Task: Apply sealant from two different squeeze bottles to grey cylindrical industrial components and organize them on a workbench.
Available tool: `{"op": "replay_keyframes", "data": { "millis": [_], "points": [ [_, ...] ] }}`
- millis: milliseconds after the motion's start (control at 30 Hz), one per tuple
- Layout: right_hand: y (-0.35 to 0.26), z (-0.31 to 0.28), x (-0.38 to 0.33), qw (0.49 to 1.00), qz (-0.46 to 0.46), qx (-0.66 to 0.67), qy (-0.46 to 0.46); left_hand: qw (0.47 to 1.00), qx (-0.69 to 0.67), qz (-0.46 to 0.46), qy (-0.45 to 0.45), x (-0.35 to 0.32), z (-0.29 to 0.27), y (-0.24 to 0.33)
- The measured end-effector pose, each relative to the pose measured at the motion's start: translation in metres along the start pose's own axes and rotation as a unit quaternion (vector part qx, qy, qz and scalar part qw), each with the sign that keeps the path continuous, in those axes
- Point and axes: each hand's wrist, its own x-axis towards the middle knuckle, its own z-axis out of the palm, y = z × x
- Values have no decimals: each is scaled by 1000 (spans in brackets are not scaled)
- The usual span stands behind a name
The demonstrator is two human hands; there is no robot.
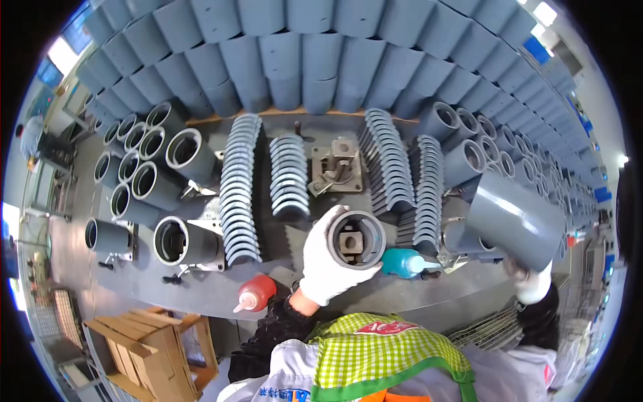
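My left hand (pixel 320 268), in a white glove, wraps round a grey plastic pipe sleeve (pixel 377 240) that stands with its open end up in front of me. A square metal block (pixel 351 242) with a round hole shows inside the sleeve. Off to the right, my gloved right hand (pixel 534 287) grips the lower end of a bigger-looking, tilted grey pipe sleeve (pixel 514 218); that sleeve hides some of its fingers, and the hand is slightly blurred. A teal squeeze bottle (pixel 400 263) lies just right of the left-hand sleeve.
A red squeeze bottle (pixel 257 293) lies by the front edge. Rows of curved grey segments (pixel 240 191) flank a metal clamping fixture (pixel 340 169). Grey sleeves (pixel 153 185) lie on both sides, and stacked grey pipes (pixel 281 60) wall off the back. A wooden crate (pixel 151 348) stands lower left.
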Motion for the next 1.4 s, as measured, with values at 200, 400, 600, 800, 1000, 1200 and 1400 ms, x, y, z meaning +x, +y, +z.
{"op": "replay_keyframes", "data": {
  "millis": [200,400,600,800,1000,1200,1400],
  "points": [
    [58,14,-112,912,240,232,238,979,-134,133,-70,17,-19,85],
    [125,-3,-144,848,314,293,310,870,-309,64,-378,10,56,104],
    [196,-62,-148,856,277,305,311,870,-184,-50,-454,-55,175,79],
    [211,-118,-106,843,349,302,276,898,-156,-9,-410,-83,272,35],
    [185,-141,-75,926,318,157,127,936,-152,37,-314,-80,320,17],
    [184,-144,-79,934,304,153,105,944,-4,108,-311,-70,323,29],
    [113,-186,-52,788,181,-589,-2,895,-43,132,-424,-61,257,46]
  ]
}}
